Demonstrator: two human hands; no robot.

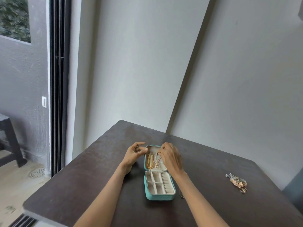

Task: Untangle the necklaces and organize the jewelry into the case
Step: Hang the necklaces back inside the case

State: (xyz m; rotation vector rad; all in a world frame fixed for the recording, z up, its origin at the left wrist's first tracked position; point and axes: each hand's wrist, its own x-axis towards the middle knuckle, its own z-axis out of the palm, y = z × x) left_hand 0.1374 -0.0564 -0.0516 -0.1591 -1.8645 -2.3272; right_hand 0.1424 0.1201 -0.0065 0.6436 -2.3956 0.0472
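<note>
Over the jewelry case (159,197) lid, your right hand (170,157) pinches a thin necklace (157,162); left hand (133,153) hovers loosely curled, empty. Tugging could re-snag it on the gold chains (150,161).

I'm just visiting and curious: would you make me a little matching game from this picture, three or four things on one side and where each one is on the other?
Things:
1. gold chains
2. pile of loose jewelry
3. divided tray
4. left hand

Places:
A. on the table, far to the right of the case
B. lower half of the teal case, nearest the person
C. lying in the case's lid half
D. beside the lid's left edge, fingers loosely curled

Pairs: 1-C, 2-A, 3-B, 4-D
</note>
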